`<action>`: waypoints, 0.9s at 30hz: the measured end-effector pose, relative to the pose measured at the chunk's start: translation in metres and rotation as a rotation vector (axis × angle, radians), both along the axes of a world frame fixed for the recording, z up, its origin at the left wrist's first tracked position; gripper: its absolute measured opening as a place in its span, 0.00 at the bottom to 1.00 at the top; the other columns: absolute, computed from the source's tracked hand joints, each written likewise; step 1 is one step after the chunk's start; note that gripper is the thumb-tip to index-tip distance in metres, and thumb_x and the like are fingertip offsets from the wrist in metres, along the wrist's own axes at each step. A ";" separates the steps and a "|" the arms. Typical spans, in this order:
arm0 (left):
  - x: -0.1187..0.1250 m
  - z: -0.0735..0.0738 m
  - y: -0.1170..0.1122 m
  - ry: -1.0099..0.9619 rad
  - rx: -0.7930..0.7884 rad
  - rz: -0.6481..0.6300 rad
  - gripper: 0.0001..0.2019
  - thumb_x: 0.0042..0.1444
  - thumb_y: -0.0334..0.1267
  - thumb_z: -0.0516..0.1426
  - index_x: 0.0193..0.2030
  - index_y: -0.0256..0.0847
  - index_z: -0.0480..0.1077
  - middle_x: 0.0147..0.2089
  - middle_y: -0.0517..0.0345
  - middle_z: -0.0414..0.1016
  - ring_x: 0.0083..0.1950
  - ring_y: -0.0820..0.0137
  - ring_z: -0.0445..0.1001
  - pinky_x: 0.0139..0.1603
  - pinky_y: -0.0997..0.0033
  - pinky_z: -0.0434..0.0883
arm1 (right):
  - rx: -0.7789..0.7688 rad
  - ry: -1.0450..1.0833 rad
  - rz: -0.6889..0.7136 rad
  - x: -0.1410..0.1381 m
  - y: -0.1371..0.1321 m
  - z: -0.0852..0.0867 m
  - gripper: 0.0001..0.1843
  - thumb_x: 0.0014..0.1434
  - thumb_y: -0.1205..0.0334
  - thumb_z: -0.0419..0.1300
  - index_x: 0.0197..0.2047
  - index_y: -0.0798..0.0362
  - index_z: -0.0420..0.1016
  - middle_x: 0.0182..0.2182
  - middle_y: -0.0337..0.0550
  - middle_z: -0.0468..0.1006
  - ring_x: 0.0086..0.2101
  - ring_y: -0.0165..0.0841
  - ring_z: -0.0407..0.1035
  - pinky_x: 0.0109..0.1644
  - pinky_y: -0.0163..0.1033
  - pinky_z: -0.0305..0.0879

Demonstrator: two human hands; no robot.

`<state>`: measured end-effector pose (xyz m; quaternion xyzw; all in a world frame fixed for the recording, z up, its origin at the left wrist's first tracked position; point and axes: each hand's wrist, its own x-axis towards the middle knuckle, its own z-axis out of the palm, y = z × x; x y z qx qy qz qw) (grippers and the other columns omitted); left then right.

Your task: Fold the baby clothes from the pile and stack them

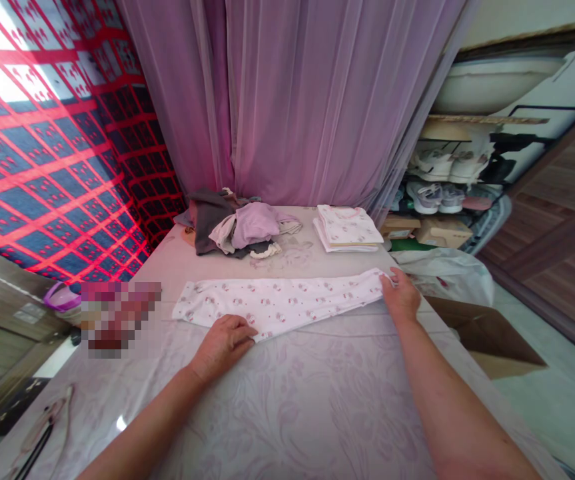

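White child's pants [287,301] with a small printed pattern lie folded lengthwise across the table, waistband to the left and leg tapering to the right. My left hand [227,340] is at the lower edge near the crotch corner, its fingers and thumb closed on the cloth. At the leg's narrow end, my right hand [401,295] pinches the hem between thumb and fingers. Beyond the pants, a folded stack of white printed clothes [348,228] sits at the back right. A rumpled heap of clothes [257,225], dark grey, lilac and cream, is at the back left.
The table [307,407] has a pale floral cover. A cable [62,427] and dark slim items lie at its near left corner. Purple curtains [307,100] hang behind. To the right stand a shoe rack [437,197], a plastic bag [447,273] and an open cardboard box [487,333].
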<state>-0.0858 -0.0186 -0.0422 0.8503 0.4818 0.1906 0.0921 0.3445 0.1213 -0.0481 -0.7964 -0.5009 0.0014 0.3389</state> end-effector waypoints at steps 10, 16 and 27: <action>0.010 -0.011 -0.004 -0.055 0.131 -0.011 0.08 0.60 0.37 0.54 0.40 0.46 0.76 0.39 0.56 0.75 0.41 0.68 0.71 0.45 0.63 0.66 | -0.172 -0.100 0.037 -0.012 0.006 -0.003 0.28 0.57 0.58 0.53 0.60 0.55 0.65 0.48 0.51 0.75 0.46 0.43 0.67 0.49 0.46 0.62; 0.013 -0.008 -0.005 -0.067 0.130 -0.032 0.09 0.61 0.36 0.53 0.40 0.45 0.76 0.38 0.55 0.75 0.41 0.68 0.71 0.45 0.63 0.66 | -0.057 -0.256 0.408 -0.082 0.001 0.017 0.19 0.59 0.64 0.50 0.51 0.51 0.75 0.53 0.48 0.72 0.51 0.39 0.65 0.56 0.44 0.59; 0.015 -0.008 -0.007 -0.118 0.055 -0.017 0.11 0.60 0.34 0.52 0.45 0.43 0.74 0.40 0.52 0.75 0.43 0.66 0.71 0.47 0.61 0.69 | -0.414 -0.303 0.919 -0.212 0.023 0.026 0.17 0.54 0.55 0.59 0.48 0.44 0.76 0.46 0.38 0.78 0.46 0.35 0.70 0.49 0.37 0.61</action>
